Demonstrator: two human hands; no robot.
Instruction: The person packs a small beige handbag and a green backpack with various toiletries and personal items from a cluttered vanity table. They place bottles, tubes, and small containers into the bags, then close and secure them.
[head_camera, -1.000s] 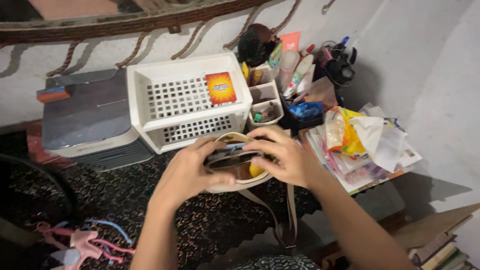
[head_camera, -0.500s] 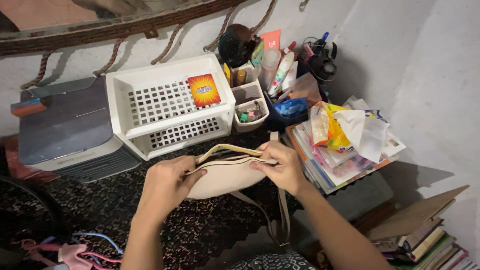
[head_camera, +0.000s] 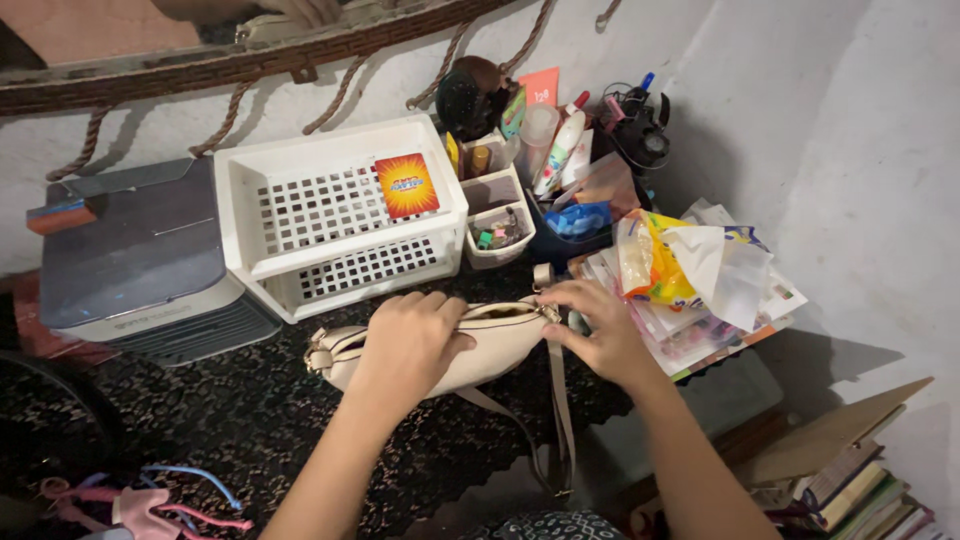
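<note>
A beige shoulder bag (head_camera: 500, 345) lies on the dark patterned mat in front of me, its strap (head_camera: 560, 410) trailing toward my body. My left hand (head_camera: 410, 345) presses down on the bag's top and grips it. At the bag's right end my right hand (head_camera: 595, 330) pinches the zipper pull. The bag's mouth looks nearly closed, with only a thin dark slit showing along the top.
A white slotted plastic rack (head_camera: 340, 215) with an orange-red card (head_camera: 406, 185) stands behind the bag. A grey box-shaped device (head_camera: 140, 260) sits left. Small organisers with bottles and pens (head_camera: 520, 160), a paper stack with plastic bags (head_camera: 700, 280), and books (head_camera: 860, 500) lie right.
The bag was held open with both hands a second ago, then pressed flat. Now it lies on the mat, my left hand on top and my right hand at its right end.
</note>
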